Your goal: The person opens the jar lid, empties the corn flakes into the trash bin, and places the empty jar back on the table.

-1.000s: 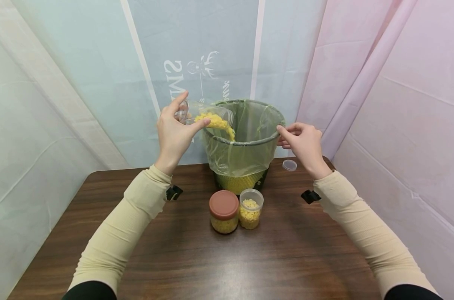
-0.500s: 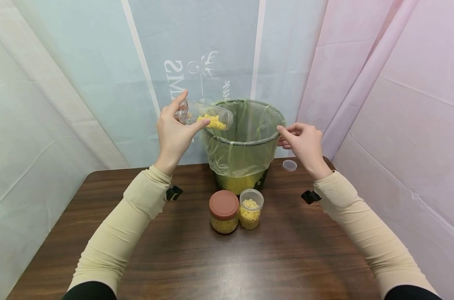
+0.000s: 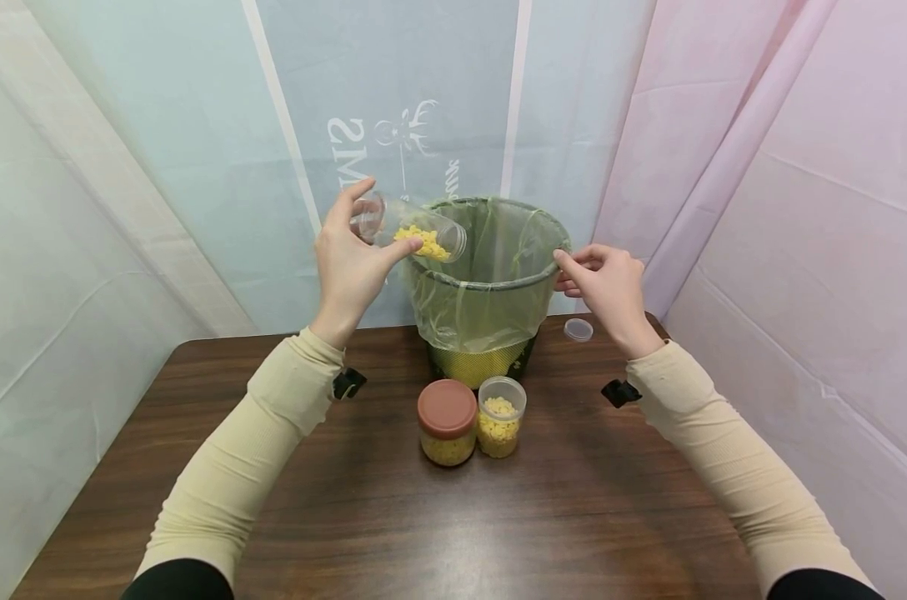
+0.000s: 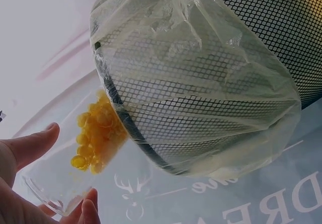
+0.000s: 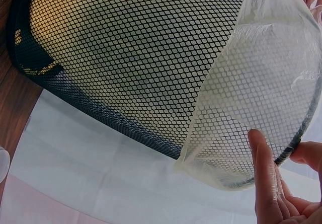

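My left hand [image 3: 354, 258] holds a clear jar [image 3: 412, 213] by its base end, between thumb and fingers. The jar is tilted, its mouth sloping down over the left side of a mesh wastebasket [image 3: 468, 363]. Yellow corn kernels [image 4: 100, 133] lie along the jar's lower side near the mouth. A thin pale green bin liner [image 3: 476, 321] lines the basket and folds down outside its rim. At the right side of that rim, my right hand [image 3: 609, 283] pinches the edge through the liner, thumb on one side and fingers on the other [image 5: 264, 173].
In front of the basket, a jar with a reddish-brown lid [image 3: 447, 410] stands beside a lidless clear jar [image 3: 502, 421] partly filled with yellow pieces. A small clear lid [image 3: 578, 330] lies right of the basket on the brown wooden table [image 3: 453, 525]. Printed curtains [image 3: 573, 100] hang close behind.
A second ago kernels spilled from the jar's mouth into the basket; fewer remain inside now. The jar's base end has risen slightly. My right hand stays put.
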`<state>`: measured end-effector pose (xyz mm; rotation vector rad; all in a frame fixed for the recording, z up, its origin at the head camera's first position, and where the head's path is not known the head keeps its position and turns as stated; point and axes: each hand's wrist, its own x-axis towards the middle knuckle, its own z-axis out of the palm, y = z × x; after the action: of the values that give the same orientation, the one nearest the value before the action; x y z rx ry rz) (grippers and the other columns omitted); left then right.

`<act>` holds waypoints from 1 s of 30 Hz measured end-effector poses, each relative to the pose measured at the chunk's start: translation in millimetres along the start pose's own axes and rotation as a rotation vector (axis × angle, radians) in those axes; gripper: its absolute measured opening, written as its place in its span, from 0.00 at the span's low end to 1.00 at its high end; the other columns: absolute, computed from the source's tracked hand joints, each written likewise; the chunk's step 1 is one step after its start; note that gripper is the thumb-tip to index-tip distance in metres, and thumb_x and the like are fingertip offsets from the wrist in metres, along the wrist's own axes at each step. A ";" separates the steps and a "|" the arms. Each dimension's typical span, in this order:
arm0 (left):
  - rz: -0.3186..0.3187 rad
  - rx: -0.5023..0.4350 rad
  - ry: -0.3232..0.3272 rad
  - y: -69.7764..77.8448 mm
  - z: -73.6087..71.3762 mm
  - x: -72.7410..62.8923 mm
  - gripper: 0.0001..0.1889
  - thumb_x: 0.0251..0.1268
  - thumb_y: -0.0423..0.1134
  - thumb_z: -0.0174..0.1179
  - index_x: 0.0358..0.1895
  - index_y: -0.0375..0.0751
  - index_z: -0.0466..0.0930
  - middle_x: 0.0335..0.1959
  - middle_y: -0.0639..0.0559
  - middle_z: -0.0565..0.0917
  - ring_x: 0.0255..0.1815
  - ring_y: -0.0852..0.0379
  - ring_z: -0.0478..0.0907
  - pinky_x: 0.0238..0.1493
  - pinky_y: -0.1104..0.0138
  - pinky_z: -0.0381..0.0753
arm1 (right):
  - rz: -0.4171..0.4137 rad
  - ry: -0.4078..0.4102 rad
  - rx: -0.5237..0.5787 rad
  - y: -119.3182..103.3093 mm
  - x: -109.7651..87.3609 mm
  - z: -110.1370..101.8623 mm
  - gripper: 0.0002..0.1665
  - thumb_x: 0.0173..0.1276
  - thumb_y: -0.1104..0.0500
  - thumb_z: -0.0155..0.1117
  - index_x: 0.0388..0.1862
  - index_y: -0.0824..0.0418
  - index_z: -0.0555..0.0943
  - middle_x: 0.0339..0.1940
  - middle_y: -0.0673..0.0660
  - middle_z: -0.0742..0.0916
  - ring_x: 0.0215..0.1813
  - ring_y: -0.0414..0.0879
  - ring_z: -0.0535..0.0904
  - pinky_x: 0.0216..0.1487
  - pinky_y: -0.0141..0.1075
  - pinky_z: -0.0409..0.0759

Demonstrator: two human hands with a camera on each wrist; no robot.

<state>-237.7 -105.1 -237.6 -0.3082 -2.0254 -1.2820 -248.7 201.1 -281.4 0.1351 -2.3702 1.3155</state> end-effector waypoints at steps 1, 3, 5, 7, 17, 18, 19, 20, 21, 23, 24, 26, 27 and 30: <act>0.001 -0.003 0.000 0.4 0.1 0.0 0.41 0.36 0.41 0.79 0.62 0.50 0.73 0.51 0.50 0.80 0.47 0.56 0.76 0.39 0.67 0.74 | -0.002 0.000 -0.002 -0.1 0.0 0.1 0.30 0.60 0.34 0.62 0.35 0.61 0.84 0.28 0.58 0.89 0.26 0.43 0.86 0.29 0.30 0.83; 0.004 -0.009 -0.001 0.8 0.4 0.4 0.40 0.36 0.40 0.79 0.61 0.48 0.73 0.51 0.51 0.80 0.50 0.57 0.76 0.41 0.67 0.75 | -0.002 -0.001 0.002 -0.7 0.0 0.2 0.29 0.60 0.35 0.62 0.35 0.61 0.84 0.28 0.58 0.89 0.26 0.43 0.86 0.29 0.30 0.83; 0.008 -0.013 -0.002 1.2 0.6 0.8 0.39 0.36 0.39 0.79 0.60 0.46 0.74 0.51 0.51 0.81 0.51 0.58 0.76 0.43 0.68 0.77 | -0.006 0.000 0.005 -1.3 0.1 0.4 0.29 0.60 0.35 0.62 0.34 0.61 0.84 0.28 0.59 0.89 0.26 0.42 0.86 0.28 0.30 0.83; 0.013 -0.015 -0.004 1.5 0.7 1.1 0.38 0.35 0.39 0.79 0.59 0.46 0.74 0.50 0.51 0.81 0.50 0.59 0.78 0.43 0.68 0.78 | -0.009 0.001 0.004 -1.7 0.3 0.8 0.29 0.60 0.35 0.62 0.34 0.61 0.84 0.28 0.59 0.89 0.26 0.42 0.86 0.28 0.30 0.83; 0.018 0.007 -0.015 3.2 0.4 0.7 0.38 0.35 0.39 0.80 0.58 0.46 0.75 0.53 0.52 0.81 0.45 0.58 0.83 0.40 0.69 0.78 | -0.008 0.004 -0.003 -1.8 0.0 1.6 0.29 0.59 0.35 0.62 0.34 0.61 0.84 0.28 0.59 0.89 0.23 0.37 0.85 0.28 0.29 0.82; 0.022 0.007 -0.016 3.6 0.2 0.6 0.38 0.35 0.39 0.80 0.58 0.46 0.75 0.54 0.52 0.81 0.45 0.58 0.82 0.40 0.69 0.78 | -0.008 0.005 -0.004 -1.8 -0.1 1.6 0.29 0.59 0.35 0.62 0.34 0.61 0.84 0.28 0.59 0.89 0.23 0.38 0.85 0.28 0.29 0.82; 0.026 0.009 -0.016 4.0 0.1 0.6 0.38 0.35 0.38 0.80 0.58 0.46 0.76 0.54 0.52 0.81 0.45 0.58 0.82 0.41 0.69 0.77 | -0.007 0.004 -0.002 -1.9 -0.3 1.5 0.29 0.60 0.35 0.62 0.34 0.61 0.84 0.28 0.59 0.89 0.24 0.39 0.85 0.28 0.29 0.82; 0.029 0.016 -0.017 4.3 -0.1 0.6 0.38 0.35 0.38 0.80 0.59 0.46 0.76 0.55 0.52 0.80 0.45 0.58 0.82 0.41 0.69 0.77 | -0.008 0.005 -0.004 -2.0 -0.4 1.5 0.28 0.60 0.36 0.62 0.34 0.61 0.84 0.27 0.59 0.89 0.24 0.40 0.86 0.28 0.29 0.82; 0.034 0.021 -0.020 4.5 0.1 0.7 0.39 0.35 0.38 0.79 0.59 0.46 0.76 0.55 0.52 0.80 0.46 0.58 0.81 0.41 0.68 0.77 | -0.006 0.005 -0.007 -2.1 -0.6 1.6 0.28 0.60 0.36 0.62 0.34 0.61 0.84 0.27 0.58 0.89 0.25 0.41 0.86 0.28 0.29 0.82; 0.048 0.041 -0.024 5.1 0.3 0.6 0.39 0.35 0.38 0.79 0.59 0.45 0.76 0.56 0.52 0.80 0.47 0.57 0.80 0.43 0.68 0.76 | -0.007 0.006 -0.010 -2.1 -0.9 1.6 0.27 0.61 0.37 0.62 0.34 0.61 0.84 0.27 0.58 0.89 0.26 0.44 0.86 0.28 0.29 0.82; 0.055 0.049 -0.026 5.5 0.5 0.5 0.39 0.35 0.37 0.79 0.59 0.45 0.76 0.57 0.52 0.80 0.47 0.57 0.80 0.43 0.67 0.77 | -0.007 0.006 -0.010 -2.2 -0.9 1.6 0.27 0.61 0.37 0.62 0.34 0.61 0.84 0.27 0.58 0.89 0.27 0.45 0.87 0.28 0.29 0.82; 0.067 0.059 -0.031 6.1 1.1 0.1 0.39 0.35 0.37 0.79 0.60 0.46 0.76 0.57 0.53 0.80 0.48 0.57 0.80 0.45 0.67 0.77 | -0.008 0.007 -0.014 -2.1 -1.1 1.6 0.27 0.61 0.37 0.62 0.34 0.61 0.84 0.27 0.58 0.89 0.26 0.45 0.86 0.28 0.29 0.82; 0.073 0.058 -0.033 6.6 1.5 -0.2 0.39 0.35 0.38 0.79 0.60 0.46 0.76 0.58 0.53 0.80 0.48 0.58 0.80 0.46 0.67 0.77 | -0.006 0.007 -0.017 -2.0 -1.1 1.6 0.28 0.61 0.36 0.62 0.34 0.60 0.84 0.27 0.58 0.89 0.26 0.44 0.86 0.28 0.29 0.82; 0.090 0.056 -0.031 7.5 2.2 -1.3 0.39 0.34 0.38 0.79 0.60 0.46 0.76 0.57 0.53 0.80 0.47 0.58 0.81 0.47 0.68 0.77 | -0.002 0.005 -0.009 -1.9 -1.2 1.7 0.29 0.60 0.35 0.62 0.34 0.60 0.84 0.27 0.58 0.89 0.24 0.40 0.86 0.28 0.29 0.82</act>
<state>-233.7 -99.4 -233.8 -0.3900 -2.0458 -1.1698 -247.7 198.6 -281.2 0.1313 -2.3707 1.3023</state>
